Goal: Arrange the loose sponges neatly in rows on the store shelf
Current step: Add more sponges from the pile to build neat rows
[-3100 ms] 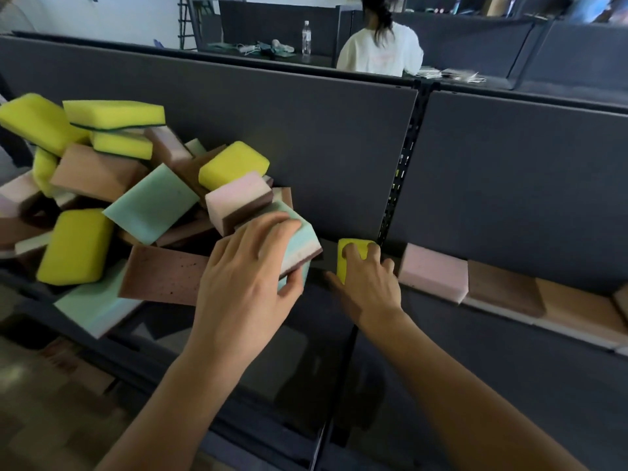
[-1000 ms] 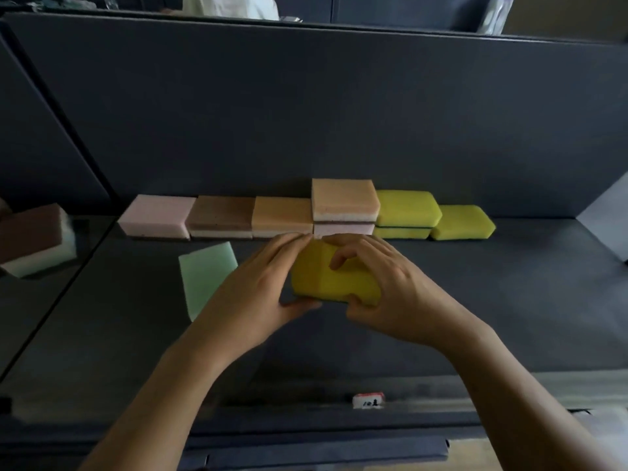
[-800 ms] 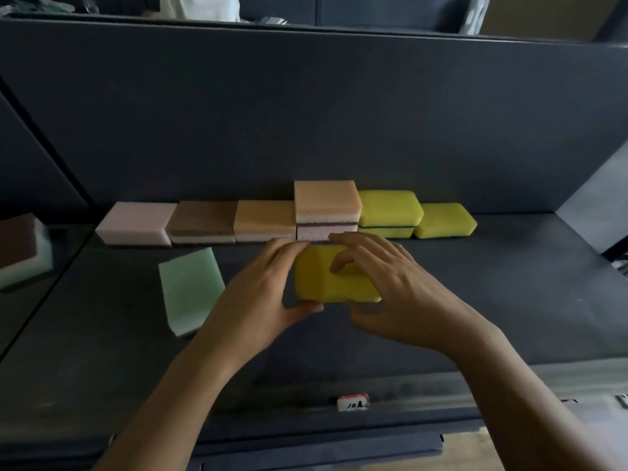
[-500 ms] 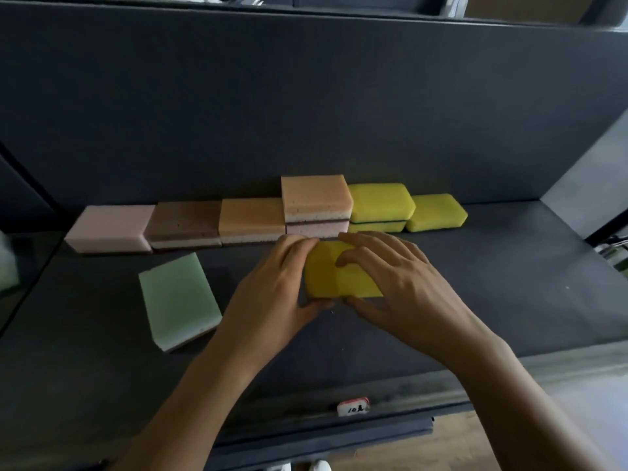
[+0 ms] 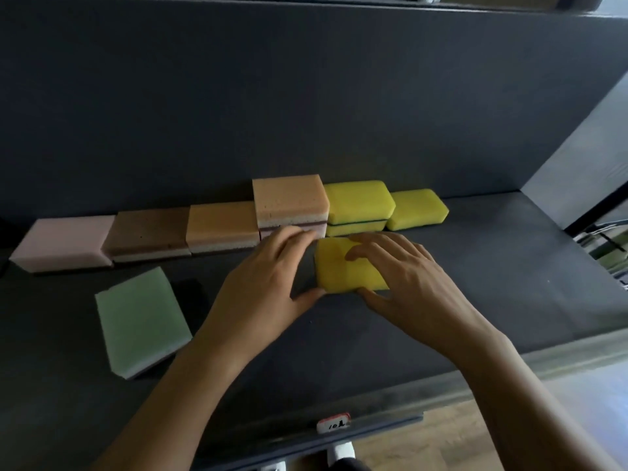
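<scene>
Head camera view: a rounded yellow foam sponge (image 5: 343, 266) lies flat on the dark grey store shelf (image 5: 492, 266), just in front of the row of pink, brown, orange and yellow sponges (image 5: 221, 226) along its back edge. The right hand (image 5: 411, 283) pinches it, fingers spread on top and thumb at its near edge, while the left hand (image 5: 268, 290), loosely open, touches its near left corner with the thumb. Squaring it into a second row appears to be the step in hand; next, the pale green rectangular sponge (image 5: 142, 317), askew toward the shelf's front left, likely needs lifting into line.

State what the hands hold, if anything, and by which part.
The yellow sponge: right hand pinches its top and near edge; left hand touches its near left corner.
</scene>
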### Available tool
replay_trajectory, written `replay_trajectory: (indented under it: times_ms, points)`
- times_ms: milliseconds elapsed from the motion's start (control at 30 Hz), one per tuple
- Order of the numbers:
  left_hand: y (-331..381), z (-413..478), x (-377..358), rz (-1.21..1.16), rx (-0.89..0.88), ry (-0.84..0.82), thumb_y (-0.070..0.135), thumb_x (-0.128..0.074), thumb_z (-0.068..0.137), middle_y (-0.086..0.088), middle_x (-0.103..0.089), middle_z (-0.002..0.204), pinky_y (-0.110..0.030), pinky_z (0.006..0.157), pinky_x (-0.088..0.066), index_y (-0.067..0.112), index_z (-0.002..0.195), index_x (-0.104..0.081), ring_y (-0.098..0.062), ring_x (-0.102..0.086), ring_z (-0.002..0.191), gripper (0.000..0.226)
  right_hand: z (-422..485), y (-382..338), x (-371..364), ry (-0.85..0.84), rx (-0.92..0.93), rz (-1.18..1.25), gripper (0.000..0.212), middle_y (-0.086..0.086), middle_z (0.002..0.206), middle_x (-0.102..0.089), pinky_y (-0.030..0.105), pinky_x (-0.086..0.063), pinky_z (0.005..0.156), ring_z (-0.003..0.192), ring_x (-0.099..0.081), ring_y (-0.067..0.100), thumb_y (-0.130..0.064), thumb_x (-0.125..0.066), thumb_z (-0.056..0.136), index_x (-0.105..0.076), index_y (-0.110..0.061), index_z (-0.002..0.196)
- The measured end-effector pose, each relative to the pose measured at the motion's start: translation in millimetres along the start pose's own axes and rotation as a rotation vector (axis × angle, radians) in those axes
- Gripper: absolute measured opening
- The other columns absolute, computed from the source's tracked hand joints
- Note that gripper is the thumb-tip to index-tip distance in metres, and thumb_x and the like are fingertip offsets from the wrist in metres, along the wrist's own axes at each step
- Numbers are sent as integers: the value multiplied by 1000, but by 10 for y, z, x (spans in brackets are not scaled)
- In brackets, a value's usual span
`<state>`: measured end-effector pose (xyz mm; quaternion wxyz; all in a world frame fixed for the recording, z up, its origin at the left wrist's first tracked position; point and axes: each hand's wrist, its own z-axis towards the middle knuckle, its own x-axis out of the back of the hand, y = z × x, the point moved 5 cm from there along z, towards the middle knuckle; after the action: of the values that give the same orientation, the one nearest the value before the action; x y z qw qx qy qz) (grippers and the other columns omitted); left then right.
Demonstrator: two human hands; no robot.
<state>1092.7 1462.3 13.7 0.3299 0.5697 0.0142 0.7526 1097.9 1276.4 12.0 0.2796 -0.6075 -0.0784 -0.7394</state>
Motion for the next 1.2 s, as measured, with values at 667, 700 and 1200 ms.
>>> replay_trajectory:
  times_ms: [667, 700, 1200]
  points:
    - [187, 175, -309, 71, 94, 43, 34, -62, 86, 6, -56, 120, -29, 78, -55, 16, 121, -64, -11, -58, 106, 40, 56, 439, -178, 12, 81, -10, 52, -5, 133, -59, 38, -51, 88, 121, -56, 22, -19, -81, 76, -61, -30, 123]
    - [188, 177, -317, 71, 97, 44, 34, -61, 86, 7, -56, 120, -30, 78, -55, 17, 121, -64, -10, -58, 106, 39, 61, 440, -186, 22, 84, -18, 53, -6, 132, -59, 38, -51, 88, 120, -56, 23, -18, -81, 75, -61, -31, 122]
    - [141, 204, -359, 47, 131, 35, 37, -58, 87, 9, -55, 122, -22, 79, -51, 19, 120, -64, -8, -56, 108, 38, 256, 473, -276, 33, 84, 19, 49, -2, 133, -59, 42, -53, 92, 122, -55, 23, -12, -75, 79, -61, -27, 124]
